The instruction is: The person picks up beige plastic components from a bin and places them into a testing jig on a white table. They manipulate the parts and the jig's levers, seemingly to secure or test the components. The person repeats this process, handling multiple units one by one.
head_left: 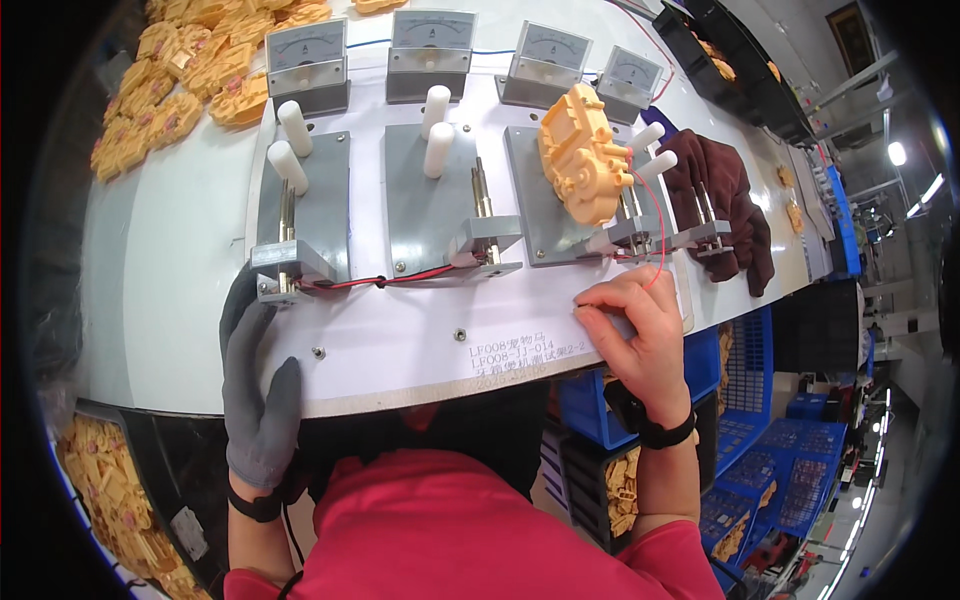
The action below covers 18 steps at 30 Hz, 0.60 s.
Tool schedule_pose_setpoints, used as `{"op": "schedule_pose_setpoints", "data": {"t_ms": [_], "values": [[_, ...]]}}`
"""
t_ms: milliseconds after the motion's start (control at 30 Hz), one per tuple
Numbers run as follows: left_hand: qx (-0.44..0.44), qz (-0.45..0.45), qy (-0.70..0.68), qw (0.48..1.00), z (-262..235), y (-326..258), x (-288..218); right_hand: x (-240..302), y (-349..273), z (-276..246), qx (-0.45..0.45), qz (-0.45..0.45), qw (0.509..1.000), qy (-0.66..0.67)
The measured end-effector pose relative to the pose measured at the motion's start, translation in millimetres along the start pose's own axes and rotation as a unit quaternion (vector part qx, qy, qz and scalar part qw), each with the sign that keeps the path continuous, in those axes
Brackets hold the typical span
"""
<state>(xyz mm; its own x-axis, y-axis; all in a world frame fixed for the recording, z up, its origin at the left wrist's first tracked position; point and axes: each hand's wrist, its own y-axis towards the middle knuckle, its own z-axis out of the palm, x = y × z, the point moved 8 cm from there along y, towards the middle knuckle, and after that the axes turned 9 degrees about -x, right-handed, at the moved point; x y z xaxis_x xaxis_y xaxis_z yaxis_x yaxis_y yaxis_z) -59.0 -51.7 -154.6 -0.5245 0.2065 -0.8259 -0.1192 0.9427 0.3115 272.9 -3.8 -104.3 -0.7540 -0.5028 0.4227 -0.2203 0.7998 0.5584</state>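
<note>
My left hand [258, 390], in a grey glove, has its fingers stretched toward the front grey block of the leftmost test fixture [290, 265], with the thumb apart. It holds nothing that I can see. My bare right hand [640, 335] is over the board's front right, thumb and index tip pinched together; what sits between them, if anything, is too small to name. A yellow-orange plastic gearbox housing [582, 155] is tilted up on the third fixture, against its metal pins. From it a thin red wire [662, 215] curves down to my right hand.
Several analog meters [432, 45] line the back of the white board [390, 350]. White pegs [437, 150] rise from grey plates. More yellow housings [180, 70] are heaped at back left. A dark brown cloth [720, 205] lies at right, near blue crates [740, 370] below the table.
</note>
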Motion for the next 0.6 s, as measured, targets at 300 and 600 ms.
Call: {"op": "schedule_pose_setpoints", "data": {"t_ms": [300, 600], "values": [[0.001, -0.015, -0.011, 1.000, 1.5, 0.8, -1.9, 3.0, 1.7, -1.9, -0.005, -0.017, 1.000, -0.003], [-0.023, -0.014, -0.021, 0.999, 0.7, 1.4, -0.8, 4.1, 2.1, -5.3, -0.017, -0.020, 1.000, 0.013]]}}
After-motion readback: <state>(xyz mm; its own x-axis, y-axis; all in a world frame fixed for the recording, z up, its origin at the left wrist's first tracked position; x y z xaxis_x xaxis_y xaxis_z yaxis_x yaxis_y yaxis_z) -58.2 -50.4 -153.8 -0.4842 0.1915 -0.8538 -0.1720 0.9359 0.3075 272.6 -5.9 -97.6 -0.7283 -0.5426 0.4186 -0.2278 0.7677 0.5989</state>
